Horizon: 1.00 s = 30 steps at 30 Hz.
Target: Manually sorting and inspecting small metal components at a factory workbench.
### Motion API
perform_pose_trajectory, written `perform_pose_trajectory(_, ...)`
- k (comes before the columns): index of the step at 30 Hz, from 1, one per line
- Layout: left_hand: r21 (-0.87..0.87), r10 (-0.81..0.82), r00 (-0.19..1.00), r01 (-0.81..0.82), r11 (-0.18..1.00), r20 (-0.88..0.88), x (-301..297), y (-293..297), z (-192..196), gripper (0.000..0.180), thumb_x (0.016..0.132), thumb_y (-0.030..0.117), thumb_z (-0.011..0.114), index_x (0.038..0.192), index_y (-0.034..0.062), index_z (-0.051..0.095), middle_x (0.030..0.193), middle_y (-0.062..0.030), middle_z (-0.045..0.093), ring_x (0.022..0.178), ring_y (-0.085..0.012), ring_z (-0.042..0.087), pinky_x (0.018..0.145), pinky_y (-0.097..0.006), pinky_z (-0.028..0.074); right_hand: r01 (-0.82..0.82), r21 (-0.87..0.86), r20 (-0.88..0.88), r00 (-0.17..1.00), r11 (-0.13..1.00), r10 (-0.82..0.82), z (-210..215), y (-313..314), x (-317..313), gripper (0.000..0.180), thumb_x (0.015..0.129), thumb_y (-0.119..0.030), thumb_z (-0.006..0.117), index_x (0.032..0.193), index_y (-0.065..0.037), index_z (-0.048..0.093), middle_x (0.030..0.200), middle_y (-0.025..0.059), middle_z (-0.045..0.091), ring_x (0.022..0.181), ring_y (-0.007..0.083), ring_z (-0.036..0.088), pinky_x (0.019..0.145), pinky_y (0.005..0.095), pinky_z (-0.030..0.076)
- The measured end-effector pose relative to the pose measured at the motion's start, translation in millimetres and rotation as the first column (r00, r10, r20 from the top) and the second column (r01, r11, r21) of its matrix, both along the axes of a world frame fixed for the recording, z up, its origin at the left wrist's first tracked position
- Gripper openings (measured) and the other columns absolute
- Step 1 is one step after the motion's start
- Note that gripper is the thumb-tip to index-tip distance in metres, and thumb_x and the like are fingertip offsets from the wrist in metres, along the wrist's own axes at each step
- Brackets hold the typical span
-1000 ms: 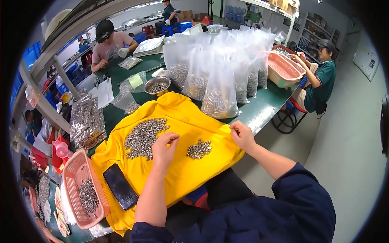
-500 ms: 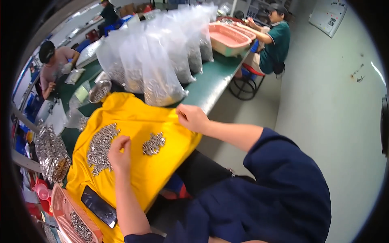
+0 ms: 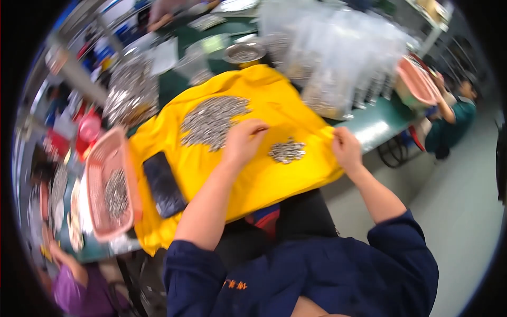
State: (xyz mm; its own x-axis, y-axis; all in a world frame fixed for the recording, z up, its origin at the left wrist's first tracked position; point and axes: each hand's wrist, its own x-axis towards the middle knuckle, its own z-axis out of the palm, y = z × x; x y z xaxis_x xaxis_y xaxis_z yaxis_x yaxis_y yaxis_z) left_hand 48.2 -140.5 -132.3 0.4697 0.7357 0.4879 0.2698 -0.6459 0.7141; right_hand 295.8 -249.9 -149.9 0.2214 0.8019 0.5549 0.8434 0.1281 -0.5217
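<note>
A yellow cloth (image 3: pixel 248 185) covers the near part of the table. On it lie a large pile of small silvery metal parts (image 3: pixel 211 119) and, to its right, a smaller pile (image 3: pixel 288 151) of similar parts. My left hand (image 3: pixel 245 141) hovers between the two, thumb and fingers pinched together. Whatever that pinch may hold is too small to make out. At the cloth's right edge my right hand (image 3: pixel 347 150) is closed, with a fold of the yellow fabric caught at its fingertips.
Left of my forearm lie a dark phone (image 3: pixel 165 185) and a pink basket (image 3: pixel 95 211) with metal parts inside. Tall clear bags of parts (image 3: pixel 338 63), a metal bowl (image 3: pixel 244 53) and a silvery bag (image 3: pixel 132 95) stand beyond. Co-workers sit around, one in purple (image 3: pixel 92 288).
The view has swung left, bringing the whole pink basket and a person in purple into sight. My left hand now sits nearer the smaller pile; my right hand stays at the cloth's edge.
</note>
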Motion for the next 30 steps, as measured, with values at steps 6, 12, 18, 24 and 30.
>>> perform_pose_trajectory(6,-0.100,0.049,0.998,-0.046,0.994,0.036,-1,1,2,0.011,0.072,0.006,0.057,0.082,0.0020,0.059,0.083,-0.0094,0.060,0.077,-0.0229,0.057,0.067,-0.028,0.046,-0.055,0.029,-0.217,0.974,0.998,0.060,-5,1,10,0.005,0.076,0.001,0.048,0.080,-0.002,0.050,0.060,0.0060,0.048,0.052,0.0118,0.047,0.049,0.0226,0.038)
perform_pose_trajectory(12,-0.063,0.047,0.999,-0.049,0.997,-0.021,-6,6,-3,0.011,0.073,0.010,0.056,0.081,0.0039,0.060,0.082,-0.0098,0.060,0.077,-0.0252,0.057,0.068,-0.030,0.045,-0.229,0.161,-0.124,0.960,0.960,0.250,37,31,-21,0.007,0.077,0.002,0.046,0.081,-0.001,0.050,0.067,0.0028,0.048,0.058,0.0070,0.045,0.053,0.0184,0.037)
perform_pose_trajectory(18,-0.308,0.111,0.994,-0.100,0.946,0.018,-5,9,-3,0.010,0.074,0.004,0.058,0.083,0.0016,0.060,0.079,-0.0082,0.061,0.072,-0.0149,0.059,0.064,-0.023,0.046,-0.415,0.349,-0.237,0.828,0.840,0.507,69,114,-77,0.008,0.078,-0.001,0.048,0.085,-0.002,0.051,0.072,0.0041,0.051,0.062,0.0066,0.046,0.056,0.0188,0.039)
perform_pose_trajectory(24,-0.612,0.183,0.920,0.074,0.788,0.348,-10,18,-1,0.014,0.075,0.002,0.058,0.088,-0.0015,0.058,0.080,-0.0043,0.061,0.071,-0.0100,0.058,0.066,-0.021,0.045,-0.620,0.165,-0.570,0.574,0.767,0.587,31,131,-78,0.010,0.077,-0.006,0.050,0.087,-0.004,0.048,0.069,-0.0025,0.045,0.059,0.0041,0.040,0.055,0.0179,0.035)
perform_pose_trajectory(30,-0.611,0.173,0.867,0.176,0.772,0.467,-10,14,-2,0.014,0.074,-0.002,0.058,0.088,-0.0018,0.058,0.081,-0.0057,0.060,0.073,-0.0111,0.058,0.068,-0.020,0.046,-0.751,-0.040,-0.543,0.570,0.659,0.617,45,116,-85,0.008,0.070,-0.009,0.048,0.075,-0.002,0.047,0.063,0.0051,0.050,0.057,0.0115,0.045,0.052,0.0236,0.038)
